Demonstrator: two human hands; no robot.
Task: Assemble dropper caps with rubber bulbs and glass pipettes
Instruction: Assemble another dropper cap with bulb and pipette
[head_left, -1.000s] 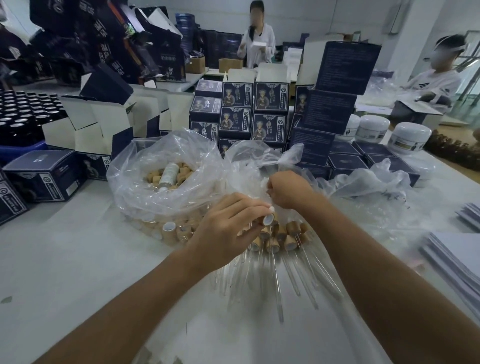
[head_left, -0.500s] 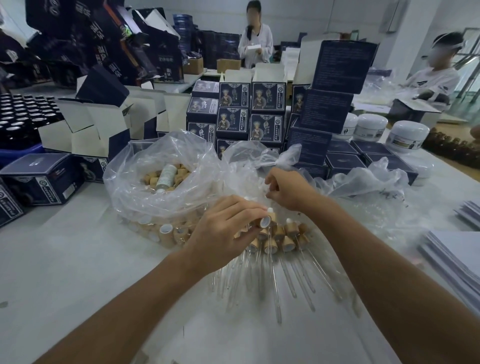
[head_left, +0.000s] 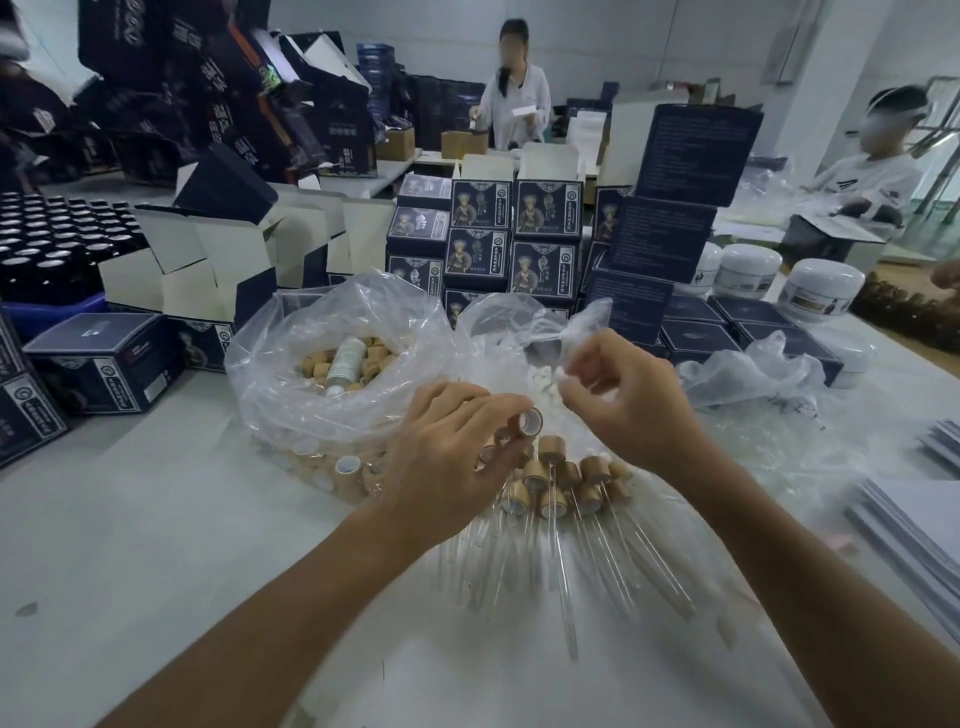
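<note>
My left hand (head_left: 457, 457) pinches a wooden dropper cap (head_left: 531, 420) at its fingertips, the cap's open end facing me. My right hand (head_left: 628, 400) is raised just right of it and pinches a small white rubber bulb (head_left: 562, 383). Under both hands lies a cluster of assembled caps with glass pipettes (head_left: 561, 488) fanned toward me on clear plastic. A clear bag of loose wooden caps (head_left: 343, 364) sits to the left. A second clear bag with white bulbs (head_left: 514, 364) lies behind my hands.
Dark blue product boxes (head_left: 514, 239) are stacked behind the bags. Open cartons (head_left: 208, 270) and a tray of dark bottles (head_left: 47, 244) stand at left, white jars (head_left: 821, 286) at right. White sheets (head_left: 924, 525) lie at the right edge. Two people work farther back.
My right hand has lifted out of the bulb bag and moved right, now with a white bulb at its fingertips. My left hand has turned the cap so its opening faces up and right.
</note>
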